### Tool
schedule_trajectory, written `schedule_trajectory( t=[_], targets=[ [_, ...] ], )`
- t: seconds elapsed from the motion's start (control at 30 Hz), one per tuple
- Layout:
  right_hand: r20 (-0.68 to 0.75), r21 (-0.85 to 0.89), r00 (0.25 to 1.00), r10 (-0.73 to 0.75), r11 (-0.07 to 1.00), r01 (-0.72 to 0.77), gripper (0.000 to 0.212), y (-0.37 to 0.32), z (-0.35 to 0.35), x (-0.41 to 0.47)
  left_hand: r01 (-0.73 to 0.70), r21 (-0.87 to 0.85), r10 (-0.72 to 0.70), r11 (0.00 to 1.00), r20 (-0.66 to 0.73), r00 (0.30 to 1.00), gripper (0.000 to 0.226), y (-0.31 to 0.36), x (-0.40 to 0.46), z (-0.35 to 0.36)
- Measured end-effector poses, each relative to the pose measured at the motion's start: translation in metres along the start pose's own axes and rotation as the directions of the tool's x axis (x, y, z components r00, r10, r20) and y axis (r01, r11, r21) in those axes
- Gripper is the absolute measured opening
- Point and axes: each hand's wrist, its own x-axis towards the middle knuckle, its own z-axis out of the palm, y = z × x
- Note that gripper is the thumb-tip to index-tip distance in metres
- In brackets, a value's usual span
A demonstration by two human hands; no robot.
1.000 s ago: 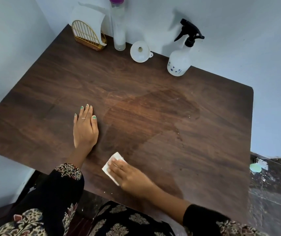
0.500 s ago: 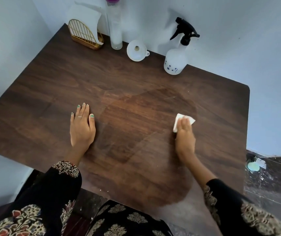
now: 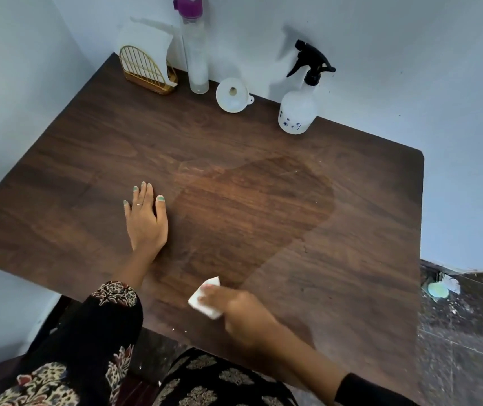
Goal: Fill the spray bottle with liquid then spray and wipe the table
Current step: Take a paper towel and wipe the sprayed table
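Funnel, spray bottle, napkin holder — all along wall, well apart from hands.

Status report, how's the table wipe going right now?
Left hand flat on table. Right hand pressing tissue near front edge. Spray bottle parked at back. Nothing in the way.

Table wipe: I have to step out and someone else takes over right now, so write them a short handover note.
Left hand: flat on the table, empty, bracing.
Right hand: pressing a white tissue to the table near the front edge, blurred mid-swipe.
Spray bottle, funnel and tall bottle stand along the back by the wall; tissue holder in the back corner.
Done: bottle apparently filled, table sprayed; a wet patch covers the middle.
Left: finish wiping that patch dry.
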Motion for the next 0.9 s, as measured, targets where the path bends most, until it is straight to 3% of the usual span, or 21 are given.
schedule_trajectory(
  t=[0.07, 0.13, 0.17, 0.23, 0.27, 0.3, 0.37, 0.4, 0.47, 0.6, 0.7, 0.8, 0.9],
  targets=[
    [-0.075, 0.266, 0.971, 0.227, 0.943, -0.2, 0.055, 0.0, -0.028, 0.011, 0.135, -0.137, -0.131, 0.981, 0.04, 0.991, 0.05, 0.02, 0.002, -0.003],
    [-0.105, 0.476, 0.881, 0.462, 0.801, -0.364, 0.042, 0.005, -0.058, 0.025, 0.243, -0.323, -0.207, 0.915, 0.14, 0.968, 0.046, 0.048, 0.0, -0.011],
    [-0.062, 0.608, 0.833, 0.549, 0.683, -0.405, 0.036, 0.005, -0.074, 0.028, 0.312, -0.468, -0.218, 0.827, 0.244, 0.945, 0.04, 0.064, -0.004, -0.018],
    [0.058, 0.785, 0.818, 0.572, 0.48, -0.392, 0.032, 0.009, -0.099, 0.031, 0.472, -0.636, -0.104, 0.611, 0.526, 0.844, 0.033, 0.093, -0.015, -0.037],
    [0.086, 0.808, 0.833, 0.547, 0.451, -0.38, 0.032, 0.011, -0.11, 0.031, 0.506, -0.611, 0.014, 0.609, 0.646, 0.764, 0.033, 0.103, -0.021, -0.044],
    [0.105, 0.806, 0.851, 0.515, 0.458, -0.376, 0.031, 0.014, -0.118, 0.031, 0.487, -0.556, 0.123, 0.673, 0.734, 0.668, 0.036, 0.109, -0.026, -0.051],
    [0.127, 0.768, 0.878, 0.462, 0.515, -0.382, 0.029, 0.016, -0.133, 0.03, 0.402, -0.489, 0.259, 0.774, 0.824, 0.505, 0.036, 0.119, -0.034, -0.059],
    [0.126, 0.732, 0.883, 0.453, 0.559, -0.391, 0.027, 0.017, -0.138, 0.03, 0.388, -0.483, 0.286, 0.785, 0.838, 0.465, 0.033, 0.125, -0.037, -0.062],
    [0.087, 0.638, 0.878, 0.471, 0.651, -0.412, 0.021, 0.02, -0.144, 0.032, 0.369, -0.489, 0.292, 0.791, 0.831, 0.474, 0.031, 0.13, -0.039, -0.062],
    [-0.083, 0.528, 0.858, 0.507, 0.752, -0.394, 0.02, 0.019, -0.144, 0.037, 0.347, -0.473, 0.202, 0.809, 0.78, 0.593, 0.021, 0.132, -0.041, -0.054],
    [-0.187, 0.729, 0.783, 0.593, 0.619, -0.294, 0.035, 0.017, -0.135, 0.037, 0.442, -0.515, 0.119, 0.734, 0.738, 0.664, 0.017, 0.13, -0.041, -0.05],
    [-0.034, 0.897, 0.76, 0.649, 0.355, -0.263, 0.036, 0.014, -0.126, 0.032, 0.509, -0.511, 0.056, 0.692, 0.741, 0.669, 0.019, 0.127, -0.041, -0.046],
    [-0.04, 0.88, 0.74, 0.672, 0.374, -0.293, 0.029, 0.012, -0.115, 0.03, 0.558, -0.496, 0.041, 0.665, 0.77, 0.636, 0.016, 0.121, -0.045, -0.042]
  ],
)
